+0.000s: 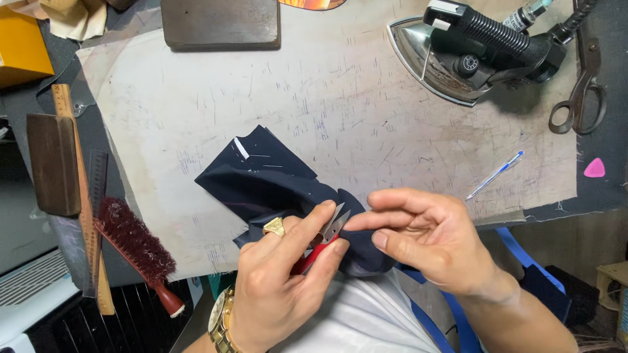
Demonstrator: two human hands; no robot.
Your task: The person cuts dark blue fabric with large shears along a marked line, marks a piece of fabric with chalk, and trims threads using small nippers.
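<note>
My left hand [282,274], with a gold ring and a gold watch, grips small red-handled thread snips [325,240] whose blades point up at the cloth. My right hand [418,238] pinches the edge of a dark navy piece of fabric [265,176] right at the blade tips. The fabric lies folded on a worn, pen-marked pressing board [327,98], with white chalk lines on its upper part. Its lower part is hidden under both hands.
A steam iron [468,55] rests at the back right, with large shears [582,91], a pink chalk [594,168] and a blue pen [495,175] near it. A bristle brush [139,252], wooden rulers [85,216] and a wooden block [52,163] lie at the left. A dark slab [221,23] sits at the top.
</note>
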